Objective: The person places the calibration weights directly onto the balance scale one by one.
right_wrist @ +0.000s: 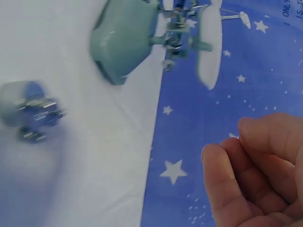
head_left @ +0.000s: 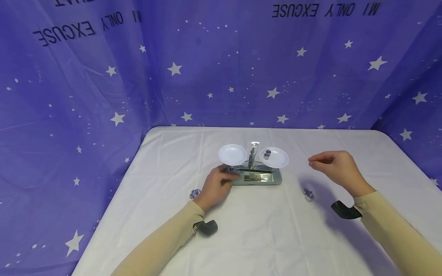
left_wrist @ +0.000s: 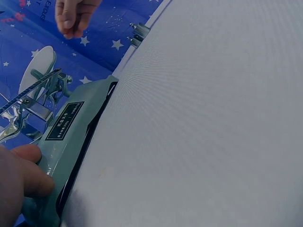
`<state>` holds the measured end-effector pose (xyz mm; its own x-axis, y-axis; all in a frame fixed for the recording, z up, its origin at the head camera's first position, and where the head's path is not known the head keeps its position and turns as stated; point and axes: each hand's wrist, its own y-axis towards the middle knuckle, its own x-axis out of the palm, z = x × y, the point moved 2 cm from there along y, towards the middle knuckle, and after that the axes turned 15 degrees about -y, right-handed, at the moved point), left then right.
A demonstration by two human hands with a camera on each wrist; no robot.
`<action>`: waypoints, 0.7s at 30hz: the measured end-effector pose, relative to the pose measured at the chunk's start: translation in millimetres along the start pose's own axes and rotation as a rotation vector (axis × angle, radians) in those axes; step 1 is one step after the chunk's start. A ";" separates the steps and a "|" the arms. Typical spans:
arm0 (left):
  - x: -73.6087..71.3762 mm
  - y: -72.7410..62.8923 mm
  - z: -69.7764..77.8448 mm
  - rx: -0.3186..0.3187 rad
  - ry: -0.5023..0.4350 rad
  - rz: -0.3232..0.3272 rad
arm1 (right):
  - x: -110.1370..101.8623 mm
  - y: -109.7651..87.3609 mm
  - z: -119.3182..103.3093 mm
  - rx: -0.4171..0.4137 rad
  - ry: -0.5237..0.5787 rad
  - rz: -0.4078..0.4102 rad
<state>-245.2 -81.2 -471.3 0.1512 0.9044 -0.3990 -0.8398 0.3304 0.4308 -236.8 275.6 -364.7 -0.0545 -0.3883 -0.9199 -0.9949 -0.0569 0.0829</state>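
A green-based balance scale [head_left: 256, 178] with two white pans stands on the table. My left hand [head_left: 215, 188] rests on the left end of its base, one finger stretched along the top; in the left wrist view two fingers [left_wrist: 38, 182] lie on the green surface. The left pan [head_left: 233, 155] is bare. On the right pan [head_left: 280, 158] stands a small shiny metal weight [head_left: 267, 154]. To the right of the scale my right hand [head_left: 336, 168] is raised above the table, fingers loosely bent. In the right wrist view nothing shows between its thumb and fingertips.
Several metal weights [head_left: 308, 194] stand on the table below the right hand. Another small cluster of weights [head_left: 195, 193] sits beside the left wrist, partly hidden by it. A white cloth covers the table [head_left: 262, 237]; a blue starry curtain [head_left: 221, 76] hangs behind.
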 end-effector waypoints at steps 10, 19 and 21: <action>-0.5 -0.1 -0.8 -0.006 0.001 0.002 | 16.6 -27.1 32.6 -0.003 0.000 0.015; -0.8 0.6 1.0 0.003 -0.030 0.003 | 32.3 -40.4 47.7 0.038 -0.021 0.000; -0.6 0.6 1.4 0.004 -0.029 0.001 | 35.1 -42.8 49.8 0.043 -0.014 0.003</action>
<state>-245.1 -81.2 -469.7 0.1652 0.9122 -0.3748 -0.8379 0.3303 0.4345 -200.3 310.2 -419.6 -0.0583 -0.3755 -0.9250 -0.9975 -0.0156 0.0692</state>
